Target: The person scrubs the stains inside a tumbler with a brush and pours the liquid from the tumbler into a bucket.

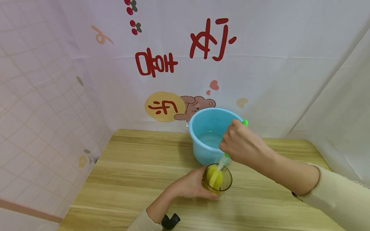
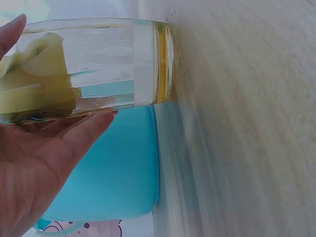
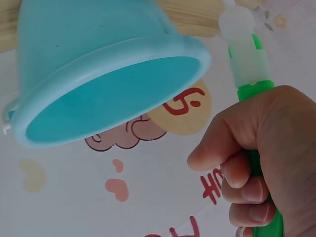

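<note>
While the left hand (image 1: pixel 192 186) holds a glass (image 2: pixel 101 69), right hand (image 1: pixel 241 141) gripping green-handled brush (image 1: pixel 222 161), yellow sponge head (image 1: pixel 215 180) inside

The left hand (image 2: pixel 42 160) holds a glass (image 2: pixel 111 61) containing yellow sponge (image 2: pixel 42 76).

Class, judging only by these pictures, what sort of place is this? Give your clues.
Probably a small staged corner indoors: a wood-grain table stands against a creased, printed backdrop, with a light-blue bucket on it.
</note>
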Available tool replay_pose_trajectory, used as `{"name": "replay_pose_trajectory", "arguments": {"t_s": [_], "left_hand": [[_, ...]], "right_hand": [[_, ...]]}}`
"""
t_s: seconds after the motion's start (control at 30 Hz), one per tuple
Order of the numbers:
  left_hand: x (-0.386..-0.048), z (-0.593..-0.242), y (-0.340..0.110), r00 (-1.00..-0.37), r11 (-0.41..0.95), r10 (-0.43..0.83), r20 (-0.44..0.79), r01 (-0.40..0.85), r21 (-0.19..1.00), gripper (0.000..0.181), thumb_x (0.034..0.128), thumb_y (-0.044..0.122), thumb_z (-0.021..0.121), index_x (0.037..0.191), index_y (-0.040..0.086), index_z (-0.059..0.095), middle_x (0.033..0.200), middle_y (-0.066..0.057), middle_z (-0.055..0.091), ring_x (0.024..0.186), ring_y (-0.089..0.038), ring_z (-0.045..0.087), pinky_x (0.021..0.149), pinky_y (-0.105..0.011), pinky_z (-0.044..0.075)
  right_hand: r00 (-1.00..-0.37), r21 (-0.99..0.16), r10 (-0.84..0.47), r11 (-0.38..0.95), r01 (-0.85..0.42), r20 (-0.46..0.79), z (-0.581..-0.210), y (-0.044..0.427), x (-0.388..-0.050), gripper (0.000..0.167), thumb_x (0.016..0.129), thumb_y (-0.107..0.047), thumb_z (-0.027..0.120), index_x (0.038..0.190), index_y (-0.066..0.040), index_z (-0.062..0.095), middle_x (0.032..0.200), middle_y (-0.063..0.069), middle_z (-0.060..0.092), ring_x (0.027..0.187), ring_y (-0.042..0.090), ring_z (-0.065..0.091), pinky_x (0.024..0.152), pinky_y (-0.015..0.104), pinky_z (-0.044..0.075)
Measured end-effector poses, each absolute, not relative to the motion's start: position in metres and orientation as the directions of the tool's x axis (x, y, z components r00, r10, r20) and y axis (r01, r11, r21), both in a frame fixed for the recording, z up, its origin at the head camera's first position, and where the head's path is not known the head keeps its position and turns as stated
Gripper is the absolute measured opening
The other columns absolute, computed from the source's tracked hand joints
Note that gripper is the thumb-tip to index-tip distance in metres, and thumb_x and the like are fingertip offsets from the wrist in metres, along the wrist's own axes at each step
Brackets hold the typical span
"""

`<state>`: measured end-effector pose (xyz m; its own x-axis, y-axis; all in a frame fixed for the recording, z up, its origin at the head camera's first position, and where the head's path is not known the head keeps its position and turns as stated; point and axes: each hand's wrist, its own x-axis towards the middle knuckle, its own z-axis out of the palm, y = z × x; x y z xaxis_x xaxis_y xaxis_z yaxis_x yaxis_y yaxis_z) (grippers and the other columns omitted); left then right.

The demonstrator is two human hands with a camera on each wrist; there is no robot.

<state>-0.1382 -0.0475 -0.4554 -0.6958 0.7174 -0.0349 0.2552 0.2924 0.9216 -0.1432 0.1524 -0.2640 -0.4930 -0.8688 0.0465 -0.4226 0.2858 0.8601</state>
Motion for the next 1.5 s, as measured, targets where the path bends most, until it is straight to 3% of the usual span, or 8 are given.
{"name": "replay_pose_trajectory", "arguments": {"t_s": [0.13, 0.3, 0.67, 0.83, 1.03, 1.27, 1.5], "left_hand": [[-0.138, -0.454, -0.047, -0.696, 0.286, 0.717, -0.034, 0.25, 0.925, 0.088, 0.0824, 0.036, 0.092, 0.153, 0.024, 0.042, 0.136, 0.014, 0.056, 0.125, -0.003, 0.054, 0.11, -0.027, 0.044], [-0.137, -0.454, -0.048, -0.698, 0.296, 0.715, -0.041, 0.249, 0.922, 0.081, 0.082, 0.036, 0.092, 0.148, 0.022, 0.046, 0.129, 0.014, 0.058, 0.12, -0.003, 0.056, 0.107, -0.027, 0.044], [-0.136, -0.454, -0.048, -0.693, 0.281, 0.721, -0.024, 0.26, 0.924, 0.085, 0.082, 0.033, 0.093, 0.151, 0.025, 0.044, 0.132, 0.014, 0.057, 0.122, -0.003, 0.055, 0.111, -0.028, 0.042], [-0.136, -0.454, -0.049, -0.695, 0.285, 0.719, -0.029, 0.257, 0.923, 0.088, 0.0817, 0.033, 0.093, 0.153, 0.026, 0.042, 0.135, 0.014, 0.056, 0.126, -0.003, 0.053, 0.113, -0.029, 0.041], [-0.136, -0.453, -0.049, -0.707, 0.319, 0.705, -0.055, 0.246, 0.915, 0.09, 0.0818, 0.035, 0.093, 0.155, 0.024, 0.041, 0.139, 0.013, 0.054, 0.129, -0.004, 0.051, 0.113, -0.029, 0.041], [-0.135, -0.453, -0.048, -0.726, 0.375, 0.681, -0.097, 0.231, 0.898, 0.093, 0.0809, 0.037, 0.093, 0.156, 0.018, 0.041, 0.148, 0.005, 0.052, 0.134, -0.007, 0.048, 0.113, -0.03, 0.041], [-0.135, -0.454, -0.048, -0.722, 0.36, 0.687, -0.081, 0.242, 0.901, 0.09, 0.0807, 0.037, 0.093, 0.154, 0.019, 0.043, 0.143, 0.007, 0.054, 0.13, -0.005, 0.051, 0.11, -0.028, 0.043]], "right_hand": [[-0.493, 0.822, -0.868, 0.327, -0.467, 0.066, -0.265, 0.16, -0.15, 0.036, 0.07, 0.001, 0.059, 0.051, -0.014, 0.032, 0.048, 0.005, 0.038, 0.05, 0.024, 0.049, 0.057, 0.028, 0.031], [-0.487, 0.78, -0.869, 0.366, -0.507, 0.091, -0.27, 0.171, -0.157, 0.038, 0.069, 0.001, 0.056, 0.051, -0.017, 0.029, 0.048, 0.003, 0.036, 0.049, 0.023, 0.048, 0.055, 0.028, 0.031], [-0.499, 0.678, -0.852, 0.462, -0.571, 0.16, -0.279, 0.198, -0.161, 0.041, 0.062, 0.004, 0.053, 0.054, -0.02, 0.02, 0.054, -0.004, 0.017, 0.047, 0.015, 0.029, 0.055, 0.029, 0.024], [-0.484, 0.638, -0.852, 0.488, -0.595, 0.201, -0.283, 0.209, -0.159, 0.042, 0.06, 0.005, 0.052, 0.056, -0.02, 0.018, 0.057, -0.004, 0.014, 0.053, 0.014, 0.019, 0.056, 0.029, 0.02], [-0.459, 0.628, -0.858, 0.49, -0.604, 0.228, -0.285, 0.218, -0.157, 0.043, 0.057, 0.006, 0.049, 0.058, -0.02, 0.015, 0.057, -0.004, 0.013, 0.053, 0.014, 0.018, 0.054, 0.028, 0.019], [-0.454, 0.611, -0.858, 0.497, -0.616, 0.239, -0.283, 0.224, -0.148, 0.045, 0.059, 0.007, 0.053, 0.06, -0.02, 0.017, 0.06, -0.005, 0.013, 0.057, 0.013, 0.014, 0.056, 0.028, 0.018], [-0.399, 0.616, -0.878, 0.472, -0.631, 0.264, -0.279, 0.226, -0.137, 0.03, 0.075, 0.008, 0.02, 0.062, -0.019, 0.016, 0.063, -0.004, 0.011, 0.061, 0.013, 0.011, 0.058, 0.028, 0.016]]}}
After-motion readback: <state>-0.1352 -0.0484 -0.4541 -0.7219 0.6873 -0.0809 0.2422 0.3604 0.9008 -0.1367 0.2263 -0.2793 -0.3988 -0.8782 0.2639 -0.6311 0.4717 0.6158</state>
